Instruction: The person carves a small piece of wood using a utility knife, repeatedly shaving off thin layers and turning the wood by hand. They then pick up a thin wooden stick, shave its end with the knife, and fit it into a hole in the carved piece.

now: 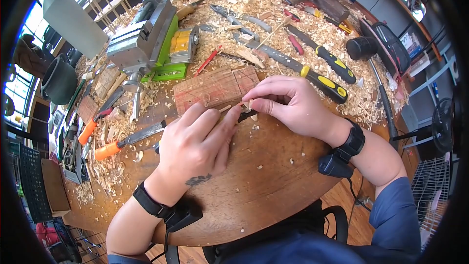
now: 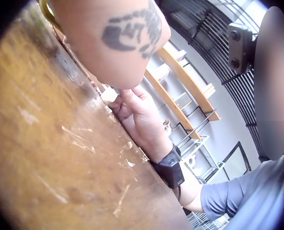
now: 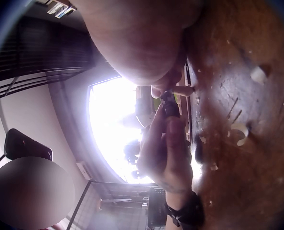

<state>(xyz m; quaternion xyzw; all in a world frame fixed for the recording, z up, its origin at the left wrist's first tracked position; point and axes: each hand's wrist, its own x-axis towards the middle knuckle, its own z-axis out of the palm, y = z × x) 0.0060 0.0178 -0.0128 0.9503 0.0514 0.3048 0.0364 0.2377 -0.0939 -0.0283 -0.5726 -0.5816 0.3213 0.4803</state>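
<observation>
In the head view my left hand [image 1: 195,139] is low over the table, its fingers curled around a small dark tool [image 1: 248,115]. The right wrist view shows this dark tool [image 3: 170,106] between the left thumb and fingers. My right hand [image 1: 298,105] meets it from the right, thumb and fingertips pinching a small pale wood piece [image 1: 247,103]. The left wrist view shows a pale bit [image 2: 109,95] at the right fingertips. A thin wood strip [image 1: 225,109] lies by the left fingers. Just beyond the hands is a flat wooden board [image 1: 210,89] with red marks.
Wood shavings [image 1: 229,0] cover the far table. A metal vise [image 1: 134,44] stands at the back left, near orange-handled chisels [image 1: 108,150]. Yellow-and-black-handled tools [image 1: 325,83] and a black mallet [image 1: 361,48] lie to the right. The table's curved edge [image 1: 273,222] runs close to the body.
</observation>
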